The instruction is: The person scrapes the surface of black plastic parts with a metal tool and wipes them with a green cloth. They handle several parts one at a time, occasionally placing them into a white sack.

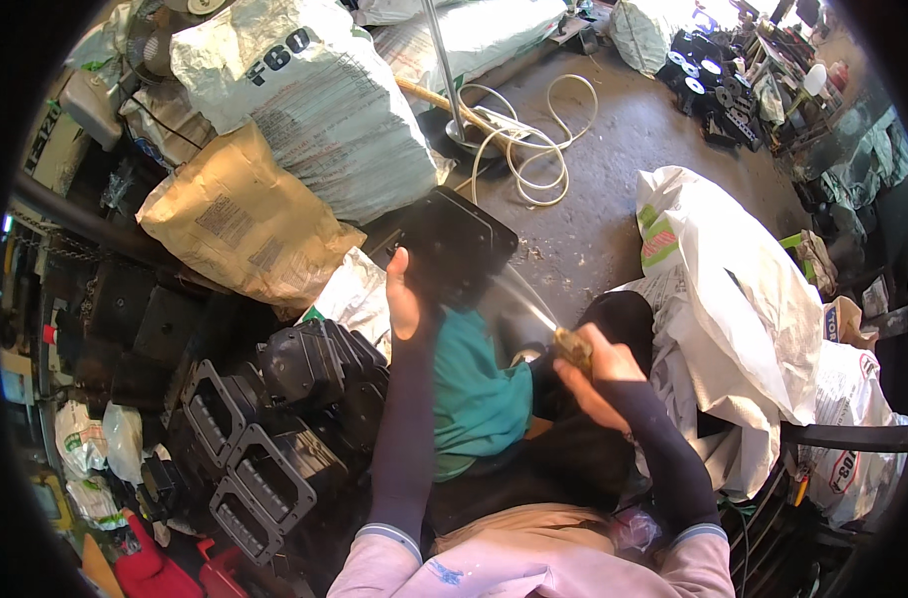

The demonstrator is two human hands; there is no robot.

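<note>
Stacks of black plastic housings [274, 439] sit piled at the left, looks like those are handled already. Left hand [406, 299] grips a black panel [454, 244] held up mid-frame, while the right hand [595, 374] is clenched round a blurred tool [558, 329] against it, so this piece seems mid-job.

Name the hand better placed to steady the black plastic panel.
Left. The left hand already grips the black panel at its edge; the right hand is occupied holding a wooden-handled tool.

Stacked black plastic housings [274, 439] lay left. A brown paper sack [240, 224] leaned against white woven sacks [314, 100]. Coiled white hose [533, 130] lay on the concrete floor [613, 189].
</note>
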